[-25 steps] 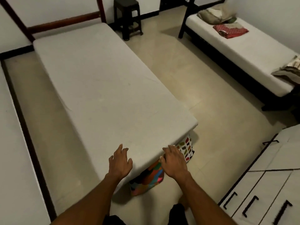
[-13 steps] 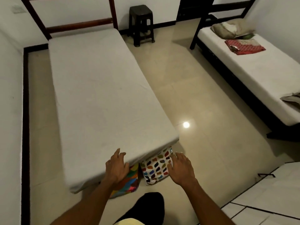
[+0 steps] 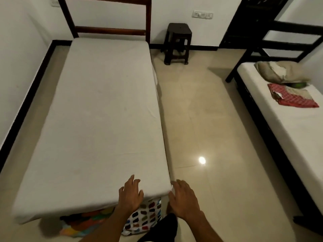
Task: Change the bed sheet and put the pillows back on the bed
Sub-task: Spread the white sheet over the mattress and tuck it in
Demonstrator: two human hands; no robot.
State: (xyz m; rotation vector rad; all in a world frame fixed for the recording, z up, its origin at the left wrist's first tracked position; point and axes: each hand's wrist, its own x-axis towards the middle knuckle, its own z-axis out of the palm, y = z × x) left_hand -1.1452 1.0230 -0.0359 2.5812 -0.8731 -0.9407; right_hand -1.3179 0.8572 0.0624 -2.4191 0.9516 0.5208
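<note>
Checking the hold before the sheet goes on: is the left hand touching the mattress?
Touching. The head view shows the left hand flat on the mattress corner.

A dark stool [image 3: 178, 42] stands against the wall beneath a switch plate [image 3: 202, 14].

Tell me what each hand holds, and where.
Left hand lies flat on the mattress foot edge; right hand is at its corner. No closed grip shows.

The mattress [image 3: 104, 119] is plain white with a dark brown headboard [image 3: 111, 30]. Under its near edge lie a white cloth with multicoloured blotches [image 3: 146, 215] and a bright patchwork cloth [image 3: 83, 222]. The stool [image 3: 178, 42] is black, the floor [image 3: 201, 119] beige. On the second bed [image 3: 288, 130], a red checked cloth [image 3: 293, 98].
</note>
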